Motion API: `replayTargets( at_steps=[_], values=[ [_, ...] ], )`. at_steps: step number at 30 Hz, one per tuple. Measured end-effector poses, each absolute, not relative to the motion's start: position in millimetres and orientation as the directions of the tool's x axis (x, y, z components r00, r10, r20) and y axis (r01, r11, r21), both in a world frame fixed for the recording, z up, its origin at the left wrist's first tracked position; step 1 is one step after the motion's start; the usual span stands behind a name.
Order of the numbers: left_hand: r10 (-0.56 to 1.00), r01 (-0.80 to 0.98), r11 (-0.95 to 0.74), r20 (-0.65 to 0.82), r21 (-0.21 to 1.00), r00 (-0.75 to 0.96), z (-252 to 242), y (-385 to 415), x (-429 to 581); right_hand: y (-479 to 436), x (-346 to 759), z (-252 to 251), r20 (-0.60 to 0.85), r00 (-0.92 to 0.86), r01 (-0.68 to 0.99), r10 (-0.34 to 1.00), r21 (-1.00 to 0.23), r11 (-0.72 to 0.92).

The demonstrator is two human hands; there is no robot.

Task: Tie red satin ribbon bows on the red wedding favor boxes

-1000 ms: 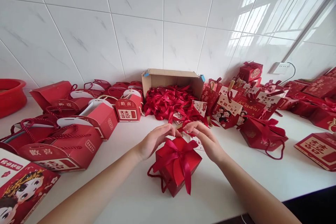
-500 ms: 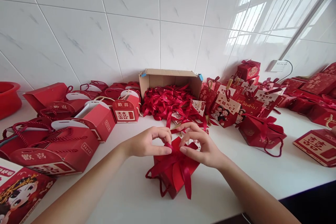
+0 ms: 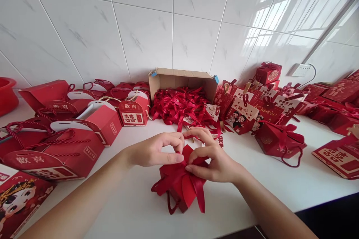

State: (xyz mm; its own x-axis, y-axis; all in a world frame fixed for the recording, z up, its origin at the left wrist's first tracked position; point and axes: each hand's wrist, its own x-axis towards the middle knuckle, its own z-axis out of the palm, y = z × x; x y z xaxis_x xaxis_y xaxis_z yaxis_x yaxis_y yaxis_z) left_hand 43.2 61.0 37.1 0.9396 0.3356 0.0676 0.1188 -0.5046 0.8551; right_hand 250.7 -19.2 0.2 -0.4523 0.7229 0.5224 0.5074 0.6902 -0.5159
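A small red gift box (image 3: pixel 187 192) stands on the white table in front of me, with a dark red cord handle (image 3: pixel 171 205) at its near left side. Across its top lies a red satin ribbon (image 3: pixel 199 194), one tail hanging down the front. My left hand (image 3: pixel 158 149) pinches the ribbon at the top of the box between thumb and fingers. From the other side, my right hand (image 3: pixel 211 157) grips the ribbon with thumb and index finger close to the middle. The fingers partly cover the knot area.
Behind stands an open cardboard box (image 3: pixel 183 72) spilling red ribbons (image 3: pixel 179 104). Several red boxes with cord handles (image 3: pixel 81 153) crowd the left, near a red basin (image 3: pixel 7 97). On the right are small gift bags (image 3: pixel 241 115), a bow-tied box (image 3: pixel 276 140) and another person's hand (image 3: pixel 355 130).
Both hands and the gift box have shifted slightly left in view, and the camera has tilted a little. My right fingers have drawn closer to the ribbon's middle.
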Motion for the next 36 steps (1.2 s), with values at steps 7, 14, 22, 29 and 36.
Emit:
replayTargets(
  at_steps=[7,14,22,29,36],
  values=[
    [0.555,0.234,-0.478,0.084,0.847,0.828,31.3,55.0,51.6,-20.2,246.2,0.1,0.462,-0.475,0.564,0.749,-0.493,0.662],
    [0.5,0.217,-0.78,0.378,0.587,0.779,22.1,61.1,54.2,-17.9,242.8,-1.1,0.485,-0.481,0.578,0.73,-0.45,0.68],
    [0.622,0.148,-0.554,0.29,0.819,0.727,11.4,63.1,57.2,-19.0,238.1,-6.7,0.512,-0.436,0.533,0.74,-0.515,0.671],
    [0.711,0.046,-0.251,0.152,0.967,0.687,-15.2,68.8,68.0,-17.8,237.2,-10.2,0.505,-0.416,0.501,0.756,-0.567,0.654],
    [0.723,-0.203,0.335,-0.113,0.92,0.681,-36.7,59.3,80.8,-19.3,236.1,-11.5,0.513,-0.37,0.509,0.775,-0.586,0.631]
  ],
)
